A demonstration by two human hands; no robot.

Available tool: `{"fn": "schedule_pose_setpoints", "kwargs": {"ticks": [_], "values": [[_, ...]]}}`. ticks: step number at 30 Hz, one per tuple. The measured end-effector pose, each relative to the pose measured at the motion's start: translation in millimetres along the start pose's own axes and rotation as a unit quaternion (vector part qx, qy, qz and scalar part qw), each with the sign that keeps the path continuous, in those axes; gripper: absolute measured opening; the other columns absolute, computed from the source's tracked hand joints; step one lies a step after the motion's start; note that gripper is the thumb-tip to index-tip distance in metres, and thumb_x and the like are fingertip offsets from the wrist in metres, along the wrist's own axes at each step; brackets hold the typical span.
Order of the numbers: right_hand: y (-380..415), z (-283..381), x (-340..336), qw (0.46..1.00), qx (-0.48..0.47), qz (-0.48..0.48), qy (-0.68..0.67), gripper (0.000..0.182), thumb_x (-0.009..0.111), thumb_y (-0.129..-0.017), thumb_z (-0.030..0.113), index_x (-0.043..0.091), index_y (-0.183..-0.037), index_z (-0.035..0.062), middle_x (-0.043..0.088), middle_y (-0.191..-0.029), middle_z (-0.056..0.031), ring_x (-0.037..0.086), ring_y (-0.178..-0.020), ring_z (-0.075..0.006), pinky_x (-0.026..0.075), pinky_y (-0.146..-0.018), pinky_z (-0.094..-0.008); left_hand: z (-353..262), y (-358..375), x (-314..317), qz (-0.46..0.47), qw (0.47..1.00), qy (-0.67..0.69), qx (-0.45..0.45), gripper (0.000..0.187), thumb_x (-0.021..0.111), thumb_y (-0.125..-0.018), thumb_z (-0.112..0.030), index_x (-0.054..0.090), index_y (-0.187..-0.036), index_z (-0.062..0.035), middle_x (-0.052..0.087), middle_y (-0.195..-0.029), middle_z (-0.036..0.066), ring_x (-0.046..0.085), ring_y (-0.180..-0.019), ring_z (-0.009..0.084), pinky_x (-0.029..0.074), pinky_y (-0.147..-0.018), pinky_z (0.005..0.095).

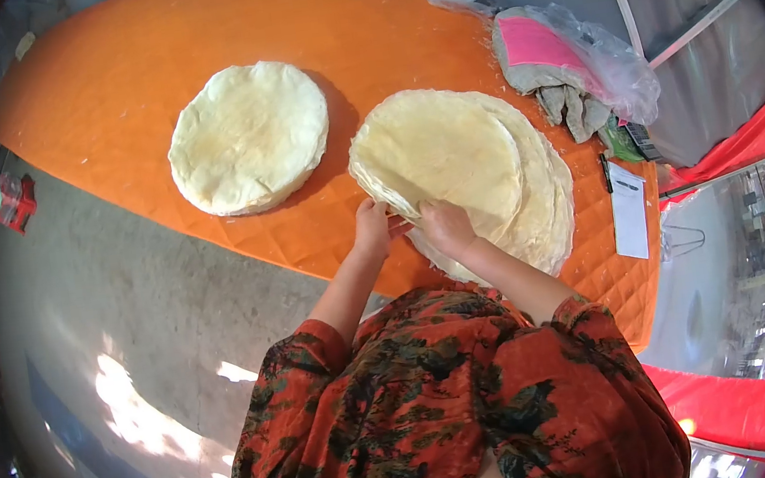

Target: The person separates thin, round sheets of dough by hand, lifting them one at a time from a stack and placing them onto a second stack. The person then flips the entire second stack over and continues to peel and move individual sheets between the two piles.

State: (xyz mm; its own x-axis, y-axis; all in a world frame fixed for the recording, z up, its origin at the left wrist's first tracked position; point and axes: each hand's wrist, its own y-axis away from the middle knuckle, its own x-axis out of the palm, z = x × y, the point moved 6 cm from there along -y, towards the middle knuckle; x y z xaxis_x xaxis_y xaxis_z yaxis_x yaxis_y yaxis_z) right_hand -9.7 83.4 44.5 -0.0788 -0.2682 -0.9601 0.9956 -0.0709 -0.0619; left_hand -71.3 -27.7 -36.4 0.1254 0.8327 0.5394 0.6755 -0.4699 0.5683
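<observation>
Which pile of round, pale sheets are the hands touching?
The fanned-out pile of pale, round, thin sheets on the right: the left hand and right hand touch its near edge. The neater pale, round pile at left stands untouched.

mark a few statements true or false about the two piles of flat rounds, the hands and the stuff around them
1. Both the left hand and the right hand are at the edge of the spread-out pile. True.
2. The neater pile lies on the bare floor. False: the neater pile lies on the orange cover.
3. No hand touches the neater pile. True.
4. The pink cloth is left of both piles. False: the pink cloth is to their right in the picture.
5. The white paper is right of the spread-out pile in the picture. True.
</observation>
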Motion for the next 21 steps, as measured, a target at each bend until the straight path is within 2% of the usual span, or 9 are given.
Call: {"fn": "schedule_pose_setpoints", "kwargs": {"ticks": [4, 8, 10, 11, 13, 14, 15, 17, 21], "values": [[17.6, 15.3, -15.1, 0.991, -0.032, -0.126, -0.027, 0.027, 0.063, -0.079, 0.021, 0.060, -0.101, 0.0059, 0.065, -0.084, -0.0187, 0.064, -0.076, -0.0358, 0.050, -0.066, -0.0454, 2.5, -4.9, -1.3, 0.028, 0.999, 0.038, -0.007, 0.017, 0.045, -0.094, -0.015, 0.051, -0.106, -0.0046, 0.062, -0.103, 0.014, 0.065, -0.086, 0.0301, 0.058, -0.070, 0.0423], [-17.4, -22.6, -13.4, 0.998, 0.050, 0.033, 0.014, 0.016, 0.058, -0.081, 0.016, 0.064, -0.091, 0.0046, 0.064, -0.077, -0.0197, 0.063, -0.070, -0.0370, 0.049, -0.063, -0.0475, -0.8, -10.6, 9.2, 0.096, 0.990, 0.105, 0.020, 0.016, 0.048, -0.095, -0.021, 0.052, -0.098, -0.0052, 0.060, -0.105, 0.013, 0.063, -0.095, 0.0317, 0.054, -0.081, 0.0454], [-55.5, -36.6, -66.7, 0.994, 0.092, 0.052, 0.018, 0.013, 0.058, -0.078, 0.011, 0.069, -0.084, 0.0098, 0.066, -0.078, -0.0169, 0.065, -0.075, -0.0335, 0.051, -0.069, -0.0455, -13.5, 4.7, 15.5, 0.109, 0.980, 0.160, 0.035, 0.018, 0.049, -0.095, -0.024, 0.053, -0.093, -0.0062, 0.059, -0.105, 0.013, 0.060, -0.101, 0.0321, 0.050, -0.088, 0.0470], [-66.3, -43.4, -105.1, 0.997, 0.072, 0.014, -0.028, 0.013, 0.060, -0.079, 0.015, 0.069, -0.087, 0.0085, 0.066, -0.080, -0.0187, 0.064, -0.076, -0.0351, 0.051, -0.069, -0.0453, -6.6, -2.9, 5.5, 0.081, 0.986, 0.143, 0.031, 0.025, 0.051, -0.094, -0.031, 0.052, -0.102, -0.0065, 0.055, -0.114, 0.013, 0.054, -0.112, 0.0316, 0.044, -0.097, 0.0484], [-72.1, -35.3, -203.5, 0.983, 0.099, -0.017, -0.154, 0.023, 0.061, -0.081, 0.013, 0.070, -0.102, 0.0097, 0.069, -0.085, -0.0154, 0.067, -0.076, -0.0247, 0.051, -0.071, -0.0382, 4.4, -5.6, -1.4, 0.071, 0.991, 0.109, 0.013, 0.031, 0.053, -0.094, -0.032, 0.050, -0.110, -0.0069, 0.052, -0.120, 0.014, 0.052, -0.114, 0.0315, 0.043, -0.097, 0.0481], [-78.6, -64.6, -227.4, 0.983, 0.021, -0.047, -0.175, 0.025, 0.061, -0.081, 0.009, 0.069, -0.104, 0.0053, 0.070, -0.090, -0.0124, 0.066, -0.078, -0.0191, 0.051, -0.072, -0.0348, 7.9, -6.1, -2.1, 0.067, 0.993, 0.093, 0.004, 0.034, 0.053, -0.094, -0.033, 0.049, -0.114, -0.0071, 0.051, -0.123, 0.014, 0.051, -0.115, 0.0314, 0.043, -0.097, 0.0480], [-63.2, -52.6, -271.5, 0.954, 0.158, -0.039, -0.253, 0.033, 0.063, -0.080, 0.006, 0.064, -0.112, 0.0008, 0.068, -0.099, -0.0124, 0.066, -0.084, -0.0207, 0.052, -0.076, -0.0338, 9.6, -5.8, 2.7, 0.094, 0.990, 0.103, -0.003, 0.037, 0.054, -0.094, -0.033, 0.047, -0.118, -0.0071, 0.050, -0.125, 0.014, 0.050, -0.117, 0.0315, 0.042, -0.098, 0.0485], [-48.7, -57.7, -310.0, 0.864, 0.142, -0.058, -0.479, 0.042, 0.063, -0.079, 0.003, 0.056, -0.120, -0.0021, 0.065, -0.107, -0.0138, 0.065, -0.090, -0.0220, 0.053, -0.083, -0.0342, 15.2, -2.7, 14.1, 0.144, 0.981, 0.125, -0.018, 0.043, 0.054, -0.093, -0.034, 0.042, -0.126, -0.0071, 0.047, -0.129, 0.014, 0.048, -0.119, 0.0317, 0.041, -0.100, 0.0496], [-17.6, -121.6, -311.8, 0.794, 0.184, -0.096, -0.571, 0.048, 0.064, -0.081, 0.004, 0.049, -0.127, -0.0026, 0.061, -0.117, -0.0147, 0.063, -0.102, -0.0254, 0.052, -0.089, -0.0380, -2.5, 12.0, 53.9, 0.210, 0.959, 0.190, -0.014, 0.048, 0.056, -0.091, -0.030, 0.041, -0.130, -0.0059, 0.050, -0.126, 0.014, 0.048, -0.122, 0.0293, 0.037, -0.104, 0.0465]]}}
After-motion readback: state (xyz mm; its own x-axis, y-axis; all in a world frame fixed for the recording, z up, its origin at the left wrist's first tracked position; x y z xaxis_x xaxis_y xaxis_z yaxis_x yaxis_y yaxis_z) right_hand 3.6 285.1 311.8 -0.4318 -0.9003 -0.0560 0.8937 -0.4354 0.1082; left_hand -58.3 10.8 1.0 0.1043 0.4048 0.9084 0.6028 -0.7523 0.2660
